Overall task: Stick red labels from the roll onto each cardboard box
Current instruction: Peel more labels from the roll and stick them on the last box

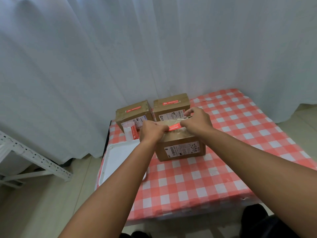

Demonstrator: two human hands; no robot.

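Checkered table (223, 177) carries three boxes (181, 148), tray (116, 158).

Nearest box (181, 148) sits mid-tabletop (214, 177), both hands on its top, left hand (151, 131) and right hand (197, 121) either side of a label (174, 127). Two boxes stand behind, far-left box (133, 113) beside far-right box (171, 107). Label roll (131, 133) and tray (118, 162) lie left.

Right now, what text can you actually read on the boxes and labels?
Near cardboard box, white shipping label: handwritten "2544", uncertain; print too small.
Red label under both hands: white characters, blurred.
Far boxes' red labels: unreadable.
Label roll: unreadable.
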